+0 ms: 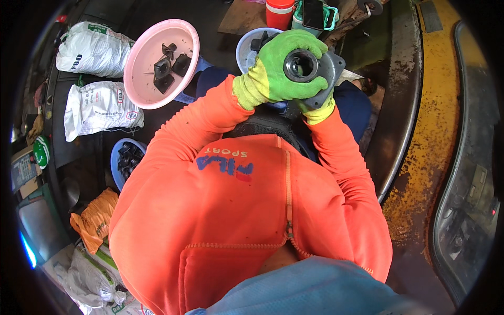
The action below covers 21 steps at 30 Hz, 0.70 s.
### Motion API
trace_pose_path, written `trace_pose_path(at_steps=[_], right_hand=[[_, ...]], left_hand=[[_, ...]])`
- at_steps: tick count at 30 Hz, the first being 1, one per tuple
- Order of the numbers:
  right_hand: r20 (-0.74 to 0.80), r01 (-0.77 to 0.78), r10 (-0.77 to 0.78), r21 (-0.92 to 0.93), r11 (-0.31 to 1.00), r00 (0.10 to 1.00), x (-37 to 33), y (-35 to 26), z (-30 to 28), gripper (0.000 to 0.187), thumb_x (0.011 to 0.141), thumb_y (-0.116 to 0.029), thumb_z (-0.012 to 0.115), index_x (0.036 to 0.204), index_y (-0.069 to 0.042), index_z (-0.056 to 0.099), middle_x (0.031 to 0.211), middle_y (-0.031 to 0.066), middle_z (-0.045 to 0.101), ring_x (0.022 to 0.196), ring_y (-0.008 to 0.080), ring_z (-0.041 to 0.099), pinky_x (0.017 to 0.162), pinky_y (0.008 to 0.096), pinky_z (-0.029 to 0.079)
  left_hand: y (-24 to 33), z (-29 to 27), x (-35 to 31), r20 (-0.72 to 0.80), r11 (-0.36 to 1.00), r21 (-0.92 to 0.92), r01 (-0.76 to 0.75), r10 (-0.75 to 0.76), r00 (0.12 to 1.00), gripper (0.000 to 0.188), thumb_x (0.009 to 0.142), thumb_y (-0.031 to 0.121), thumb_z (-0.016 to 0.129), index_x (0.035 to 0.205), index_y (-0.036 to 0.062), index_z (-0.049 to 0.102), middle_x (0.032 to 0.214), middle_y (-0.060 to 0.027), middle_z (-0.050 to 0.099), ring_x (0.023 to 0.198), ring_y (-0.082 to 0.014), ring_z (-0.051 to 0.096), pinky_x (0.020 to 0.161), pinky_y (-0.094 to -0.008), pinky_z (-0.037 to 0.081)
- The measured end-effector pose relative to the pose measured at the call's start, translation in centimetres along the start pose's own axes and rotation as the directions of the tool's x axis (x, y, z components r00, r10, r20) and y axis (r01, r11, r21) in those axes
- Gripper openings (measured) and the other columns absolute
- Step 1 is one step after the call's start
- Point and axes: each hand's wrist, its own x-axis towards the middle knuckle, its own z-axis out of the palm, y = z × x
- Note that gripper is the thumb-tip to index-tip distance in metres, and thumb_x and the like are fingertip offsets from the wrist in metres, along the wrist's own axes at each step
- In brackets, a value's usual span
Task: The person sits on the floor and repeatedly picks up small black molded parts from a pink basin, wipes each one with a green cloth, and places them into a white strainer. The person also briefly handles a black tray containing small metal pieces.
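Observation:
In front of my chest I hold a dark grey part (326, 73) with a round, ring-shaped mouth and a square flange that has holes at its corners. My left hand (273, 71), in a green and yellow glove, curls around the round end. The thumb and fingers sit on both sides of the ring. My right hand (319, 111), in a matching glove, grips the flange from below, and most of its fingers are hidden behind the part. Just beyond my left hand stands a pale blue basin (242, 52) with black pieces in it.
Left of my arms a pink basin (137, 79) holds several black moulded pieces. A blue basin (114, 163) with dark parts stands nearer. White sacks (94, 50) lie far left. A red container (280, 14) and a teal basket (328, 26) stand ahead. A rusty yellow machine (420, 173) borders my right.

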Motion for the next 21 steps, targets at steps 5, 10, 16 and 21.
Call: trace_pose_path(at_steps=[5,10,16,21], right_hand=[[0.273,0.213,-0.120,-0.343,0.915,0.955,-0.2,-0.6,-1.2,0.038,0.075,-0.016,0.071,0.111,-0.005,0.063,0.109,0.0092,0.064,0.100,0.0255,0.063,0.085,0.0359,0.050],[0.446,0.408,-0.200,-0.441,0.799,0.873,-1.1,0.2,-2.3,0.051,0.072,-0.021,0.079,0.118,-0.006,0.062,0.119,0.0107,0.061,0.110,0.0268,0.059,0.092,0.0364,0.049],[0.408,0.274,-0.140,-0.293,0.916,0.902,-2.0,0.7,-1.6,0.056,0.075,-0.016,0.079,0.126,-0.006,0.057,0.123,0.0103,0.060,0.113,0.0239,0.058,0.093,0.0354,0.049],[0.431,0.229,-0.106,-0.244,0.942,0.896,-3.4,1.6,-1.6,0.058,0.075,-0.015,0.079,0.128,-0.006,0.055,0.125,0.0097,0.058,0.117,0.0219,0.056,0.096,0.0344,0.047]], left_hand=[[0.3,-1.7,0.4,0.194,0.986,-0.118,0.121,-0.096,0.976,0.039,0.066,0.009,0.081,0.099,0.0017,0.062,0.107,-0.0129,0.067,0.098,-0.0250,0.064,0.085,-0.0364,0.051],[-0.1,-2.8,0.7,0.396,0.953,-0.250,0.172,-0.061,0.916,0.035,0.067,0.009,0.078,0.098,0.0025,0.063,0.106,-0.0114,0.067,0.098,-0.0243,0.063,0.085,-0.0361,0.051],[0.0,-3.4,1.2,0.528,0.929,-0.278,0.244,-0.065,0.847,0.036,0.067,0.011,0.078,0.098,0.0022,0.063,0.106,-0.0109,0.067,0.098,-0.0246,0.063,0.085,-0.0365,0.051],[-0.5,-3.4,1.4,0.623,0.857,-0.400,0.325,-0.006,0.783,0.039,0.065,0.015,0.081,0.097,0.0027,0.063,0.106,-0.0114,0.067,0.102,-0.0281,0.062,0.088,-0.0395,0.050]])
